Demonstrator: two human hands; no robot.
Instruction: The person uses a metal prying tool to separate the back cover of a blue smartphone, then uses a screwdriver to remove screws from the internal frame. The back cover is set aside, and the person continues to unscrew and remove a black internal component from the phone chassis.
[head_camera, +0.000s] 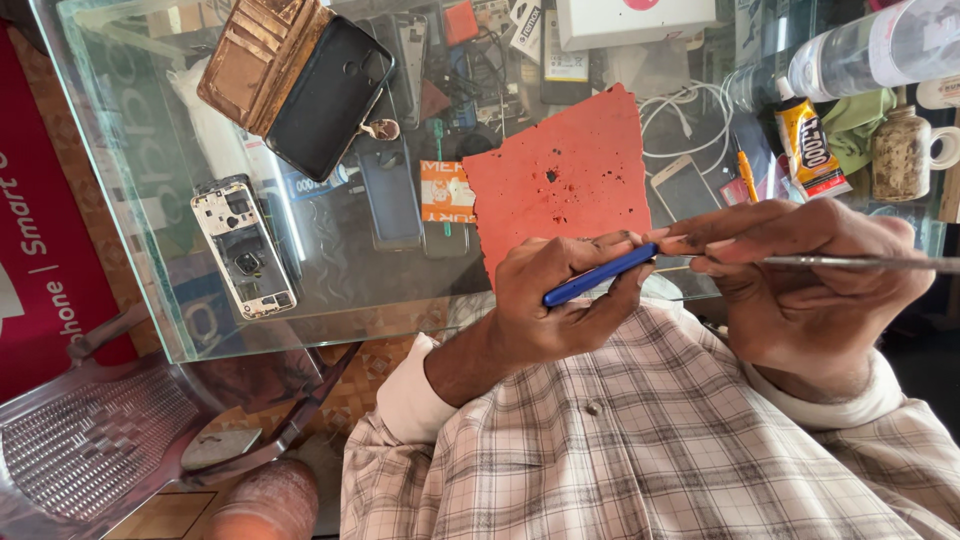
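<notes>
Blue flat phone (598, 277) pinched edge-on in left hand (560, 300); right hand (800, 270) grips thin metal tool (860, 263). Red pitted mat (565, 175) just beyond both, bare grey phone frame (243, 247) far left.

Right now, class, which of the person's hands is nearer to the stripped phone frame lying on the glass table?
Left. The left hand, holding a blue phone, sits closer to the phone frame; the right hand, holding a thin metal tool, is farther off.

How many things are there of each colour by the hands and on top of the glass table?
Blue: 1, the blue phone in the left hand.
Silver: 2, the metal tool in the right hand, and the phone frame.
Red: 1, the red mat.
Black: 1, the black case.
Brown: 1, the brown wallet.
Total: 6
</notes>
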